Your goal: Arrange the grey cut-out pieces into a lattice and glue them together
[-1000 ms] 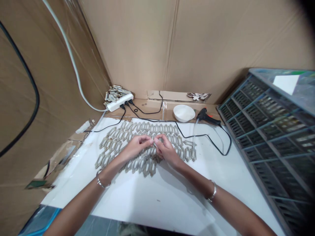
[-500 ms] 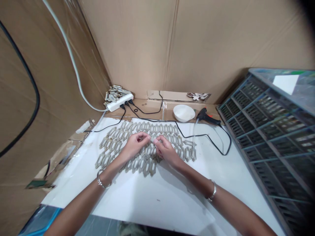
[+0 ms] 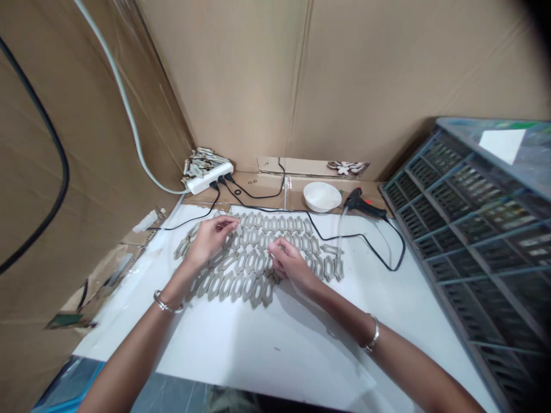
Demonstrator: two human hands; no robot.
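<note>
Rows of grey, elongated frame-shaped pieces with hollow middles (image 3: 236,285) lie across the white work surface (image 3: 301,350). Over the left part of these rows is my left hand (image 3: 212,238), thumb and fingertips pinched together; anything between them is too small to make out. My right hand (image 3: 287,259) hovers or rests above the middle rows with its fingers curled in a pinch. Whatever it may grip is hidden by the fingers. Each wrist wears a silver bangle.
A hot glue gun (image 3: 361,203) lies at the back right beside a white bowl (image 3: 322,197). Its black cord loops over the surface. A white power strip (image 3: 210,178) stands back left near piled pieces (image 3: 202,162). A grey plastic crate (image 3: 465,229) borders the right side.
My left hand has moved left and slightly back, away from my right hand. The right hand stays in nearly the same place.
</note>
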